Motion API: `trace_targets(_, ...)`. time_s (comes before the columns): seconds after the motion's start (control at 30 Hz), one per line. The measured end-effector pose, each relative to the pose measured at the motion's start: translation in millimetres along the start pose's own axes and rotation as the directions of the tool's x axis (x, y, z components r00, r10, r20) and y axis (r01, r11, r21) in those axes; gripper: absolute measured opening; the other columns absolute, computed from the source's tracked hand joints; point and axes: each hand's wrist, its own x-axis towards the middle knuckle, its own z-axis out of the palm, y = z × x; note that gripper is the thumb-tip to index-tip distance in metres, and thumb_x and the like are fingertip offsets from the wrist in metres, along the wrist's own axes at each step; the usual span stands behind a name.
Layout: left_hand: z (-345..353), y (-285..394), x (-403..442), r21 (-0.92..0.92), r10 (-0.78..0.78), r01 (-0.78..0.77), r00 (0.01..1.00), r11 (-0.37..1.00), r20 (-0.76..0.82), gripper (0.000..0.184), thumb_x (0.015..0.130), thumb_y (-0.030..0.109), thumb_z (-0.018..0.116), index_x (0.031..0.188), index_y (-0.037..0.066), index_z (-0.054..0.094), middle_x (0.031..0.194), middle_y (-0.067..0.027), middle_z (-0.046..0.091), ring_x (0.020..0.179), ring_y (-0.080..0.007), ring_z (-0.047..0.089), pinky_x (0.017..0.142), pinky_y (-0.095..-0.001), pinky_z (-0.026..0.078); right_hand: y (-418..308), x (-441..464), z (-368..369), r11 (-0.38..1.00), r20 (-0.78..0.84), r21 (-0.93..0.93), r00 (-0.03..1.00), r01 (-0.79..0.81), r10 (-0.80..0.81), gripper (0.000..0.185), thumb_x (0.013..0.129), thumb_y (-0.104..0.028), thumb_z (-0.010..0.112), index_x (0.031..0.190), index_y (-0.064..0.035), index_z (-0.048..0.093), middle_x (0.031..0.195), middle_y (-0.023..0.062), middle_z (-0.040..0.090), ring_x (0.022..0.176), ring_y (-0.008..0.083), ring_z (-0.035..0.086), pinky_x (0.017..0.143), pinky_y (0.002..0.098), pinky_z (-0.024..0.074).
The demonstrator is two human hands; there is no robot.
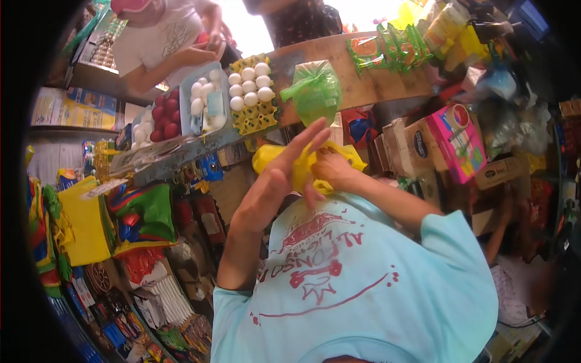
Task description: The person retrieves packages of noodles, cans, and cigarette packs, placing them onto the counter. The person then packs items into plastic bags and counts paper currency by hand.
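Observation:
A thin yellow plastic bag (266,158) is bunched in front of my chest. My right hand (331,168) is closed on its gathered part, fingers pinched into the plastic. Close beside it, my left hand (275,181) is open with its fingers stretched out, slightly blurred, in front of the bag. Whether the left fingers touch the plastic I cannot tell. What the yellow bag contains, if anything, is hidden. Just beyond my hands, a knotted green plastic bag (315,91) with boxy contents stands on the wooden counter (321,51).
Left of the green bag are a yellow egg tray (254,118) with white eggs, a plastic bin (189,124) of white eggs and several dark red eggs (164,118). Green packets (387,49) lie at right. A person (160,45) stands across the counter. Cartons (417,142) crowd my right.

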Motion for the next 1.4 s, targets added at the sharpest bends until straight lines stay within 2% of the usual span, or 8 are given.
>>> trace_targets(0.13, -16, -5, -11, -0.055, -0.004, 0.0, 0.998, 0.998, -0.059, 0.135, 0.079, 0.099, 0.042, 0.167, 0.0, 0.013, 0.169, -0.0266, 0.025, 0.071, -0.0128, 0.065, 0.086, -0.0362, 0.06, 38, 6, -58, 0.93, 0.303, 0.366, 0.949, -0.031, -0.088, 0.03, 0.094, -0.025, 0.068, 0.119, -0.0084, 0.073, 0.111, 0.0161, 0.076, 0.103, 0.0329, 0.073, 0.09, 0.0456, 0.0568)
trace_targets(0.2, -25, -15, -21, -0.086, -0.045, 0.039, 0.997, 0.996, -0.065, 0.131, 0.082, 0.097, 0.041, 0.167, 0.001, 0.014, 0.17, -0.0258, 0.024, 0.071, -0.0131, 0.065, 0.087, -0.0374, 0.06, 75, 15, -114, 0.662, 0.215, 0.682, 0.951, -0.31, 0.224, 0.033, 0.089, -0.025, 0.074, 0.117, -0.0057, 0.074, 0.095, 0.0161, 0.077, 0.088, 0.0267, 0.076, 0.081, 0.0386, 0.0592)
trace_targets(0.33, -24, -37, -34, -0.156, -0.097, 0.086, 0.993, 0.984, -0.065, 0.117, 0.091, 0.089, 0.039, 0.168, 0.005, 0.014, 0.172, -0.0231, 0.021, 0.074, -0.0125, 0.065, 0.092, -0.0385, 0.057, 168, 56, -199, 0.859, -0.618, 0.08, 0.651, -0.506, 0.441, 0.029, 0.09, -0.026, 0.072, 0.106, -0.0014, 0.073, 0.092, 0.0187, 0.073, 0.083, 0.0311, 0.074, 0.078, 0.041, 0.0601)
trace_targets(0.53, -19, -67, -24, -0.153, -0.142, 0.123, 0.983, 0.98, -0.113, 0.107, 0.096, 0.082, 0.04, 0.168, 0.005, 0.018, 0.171, -0.0234, 0.023, 0.075, -0.0117, 0.065, 0.094, -0.0381, 0.057, 235, 140, -118, 0.777, -0.36, -0.589, 0.933, -0.222, -0.006, 0.03, 0.093, -0.019, 0.06, 0.118, -0.0049, 0.067, 0.117, 0.0184, 0.069, 0.113, 0.0353, 0.068, 0.095, 0.0499, 0.0543)
trace_targets(0.63, -18, -72, -24, -0.182, -0.134, 0.108, 0.982, 0.977, -0.136, 0.106, 0.096, 0.082, 0.041, 0.167, 0.006, 0.021, 0.17, -0.0232, 0.026, 0.075, -0.012, 0.065, 0.092, -0.0382, 0.058, 258, 155, -105, 0.823, -0.202, -0.493, 0.957, -0.281, 0.206, 0.035, 0.094, -0.017, 0.06, 0.127, -0.0086, 0.063, 0.131, 0.0193, 0.063, 0.13, 0.0387, 0.055, 0.105, 0.0502, 0.0472)
trace_targets(0.73, -18, -79, -29, -0.253, -0.158, 0.11, 0.971, 0.961, -0.179, 0.108, 0.094, 0.083, 0.044, 0.167, 0.006, 0.022, 0.169, -0.0229, 0.028, 0.074, -0.0119, 0.063, 0.093, -0.0385, 0.057, 275, 158, -107, 0.744, -0.562, -0.415, 0.791, -0.523, 0.242, 0.045, 0.095, -0.025, 0.065, 0.134, -0.0043, 0.057, 0.132, 0.0233, 0.061, 0.129, 0.0388, 0.055, 0.107, 0.0491, 0.0474)
trace_targets(1.0, -3, -84, -23, -0.156, -0.204, 0.188, 0.974, 0.97, -0.095, 0.114, 0.092, 0.089, 0.034, 0.168, 0.006, 0.018, 0.168, -0.0226, 0.032, 0.063, -0.0109, 0.056, 0.093, -0.0394, 0.059, 250, 159, -155, 0.484, -0.273, -0.213, 0.528, -0.848, 0.804, 0.086, 0.094, -0.054, 0.071, 0.157, -0.006, 0.037, 0.148, 0.0259, 0.052, 0.136, 0.0385, 0.051, 0.109, 0.0502, 0.0447)
trace_targets(1.4, 0, -92, -39, -0.19, -0.163, 0.143, 0.983, 0.971, -0.091, 0.104, 0.098, 0.082, 0.035, 0.167, 0.007, 0.022, 0.165, -0.0223, 0.038, 0.07, -0.0096, 0.058, 0.089, -0.0302, 0.054, 275, 136, -167, 0.547, -0.645, -0.294, 0.585, -0.784, 0.491, 0.047, 0.094, -0.016, 0.064, 0.139, -0.0116, 0.053, 0.132, 0.0203, 0.052, 0.132, 0.0407, 0.053, 0.09, 0.0473, 0.0584)
